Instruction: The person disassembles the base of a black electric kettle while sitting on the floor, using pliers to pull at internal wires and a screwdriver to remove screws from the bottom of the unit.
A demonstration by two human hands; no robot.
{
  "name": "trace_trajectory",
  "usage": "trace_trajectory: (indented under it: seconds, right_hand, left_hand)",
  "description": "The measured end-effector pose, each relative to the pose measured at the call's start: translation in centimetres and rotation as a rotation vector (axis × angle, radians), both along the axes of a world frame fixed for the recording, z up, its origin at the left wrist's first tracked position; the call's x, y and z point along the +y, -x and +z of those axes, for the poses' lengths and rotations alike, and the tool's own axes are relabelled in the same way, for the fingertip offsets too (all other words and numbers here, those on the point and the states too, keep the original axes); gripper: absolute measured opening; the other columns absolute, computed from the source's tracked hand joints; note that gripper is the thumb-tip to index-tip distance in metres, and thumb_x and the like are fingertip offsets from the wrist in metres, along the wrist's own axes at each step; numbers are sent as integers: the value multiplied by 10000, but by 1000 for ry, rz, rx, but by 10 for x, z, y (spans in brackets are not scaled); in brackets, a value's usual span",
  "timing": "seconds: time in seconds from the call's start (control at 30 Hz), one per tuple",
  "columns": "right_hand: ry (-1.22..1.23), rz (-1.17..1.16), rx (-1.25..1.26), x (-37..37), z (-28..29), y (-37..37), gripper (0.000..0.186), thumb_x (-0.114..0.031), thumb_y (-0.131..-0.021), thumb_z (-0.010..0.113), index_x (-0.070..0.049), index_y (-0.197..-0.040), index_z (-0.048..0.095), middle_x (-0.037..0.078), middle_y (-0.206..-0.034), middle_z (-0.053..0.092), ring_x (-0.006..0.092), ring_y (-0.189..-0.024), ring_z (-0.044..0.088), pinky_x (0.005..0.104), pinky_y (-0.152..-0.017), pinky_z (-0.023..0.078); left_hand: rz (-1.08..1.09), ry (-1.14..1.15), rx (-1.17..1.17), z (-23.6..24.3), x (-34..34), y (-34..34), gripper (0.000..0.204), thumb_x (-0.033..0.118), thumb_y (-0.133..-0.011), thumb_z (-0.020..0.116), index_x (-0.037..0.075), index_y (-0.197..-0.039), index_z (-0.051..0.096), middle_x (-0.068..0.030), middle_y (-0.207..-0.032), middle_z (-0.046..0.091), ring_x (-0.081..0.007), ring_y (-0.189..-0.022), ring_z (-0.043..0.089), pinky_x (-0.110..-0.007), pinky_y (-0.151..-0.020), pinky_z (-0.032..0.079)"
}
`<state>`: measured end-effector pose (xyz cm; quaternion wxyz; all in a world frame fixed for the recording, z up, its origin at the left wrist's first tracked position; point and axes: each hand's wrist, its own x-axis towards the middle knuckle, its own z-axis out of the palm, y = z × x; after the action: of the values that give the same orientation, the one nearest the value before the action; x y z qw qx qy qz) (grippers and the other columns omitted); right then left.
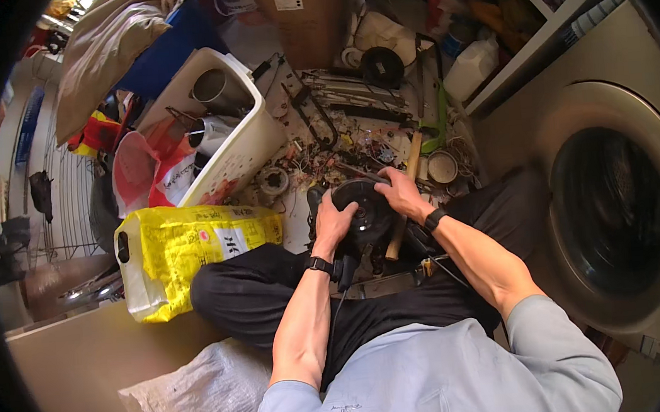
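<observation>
In front of my crossed legs, both hands hold a black disc with a round hub (361, 214). My left hand (334, 221) is closed on its left side, the thumb lying over the face. Its right edge is gripped by my right hand (403, 194), thumb on the rim. Beneath the disc are dark parts that I cannot make out, partly hidden. A wooden handle (395, 239) lies just right of the disc, passing under my right hand. Close to my left wrist is a black block-shaped piece with a cable (347, 273).
Left stands a white plastic basket (255, 127) full of odds and ends, before it a yellow bag (171, 253). Metal rods, a green-handled saw (438, 124), a tape roll (273, 181) and scraps litter the far floor. At right is a front-loading washing machine (571, 210).
</observation>
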<state>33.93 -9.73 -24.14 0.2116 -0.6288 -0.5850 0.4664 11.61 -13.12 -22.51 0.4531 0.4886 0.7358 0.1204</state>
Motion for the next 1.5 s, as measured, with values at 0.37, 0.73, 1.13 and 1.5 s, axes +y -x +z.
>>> trace_trajectory:
  seconds: [0.37,0.73,1.13,1.5]
  right_hand:
    - [228,-292,167,75,-51,-42,378,-136,-929,709,53,-1254,675,187,-1004,766,306,-931,743,407,-855,566]
    - [-542,414,-583,105,-133,-5,304,-100,-909,661,-82,-1211,697,166,-1194,662,406,-1124,669,537,-956,536]
    - [18,867,-635,127,-170,31,260,-216,-980,620,-60,-1152,736,178,-1046,784,375,-972,761,491,-796,620]
    - [-4,322,-2,163,31,-16,328,-296,-899,741,8,-936,624,175,-866,675,311,-881,715,504,-765,523]
  left_hand:
    - [-305,-86,86,17,13,-3,830,407,-817,879,105,-1510,535,-310,-1305,561,-518,-1188,620,-531,-1010,532]
    - [-167,-5,29,10,27,-5,805,386,-841,863,109,-1523,538,-299,-1331,586,-476,-1219,631,-511,-1029,527]
    - [-142,-30,23,6,25,-7,811,368,-793,902,115,-1493,580,-263,-1296,637,-437,-1203,656,-485,-1022,536]
    - [-245,13,-79,-10,29,8,827,360,-852,839,116,-1565,498,-304,-1339,628,-465,-1237,641,-489,-1062,516]
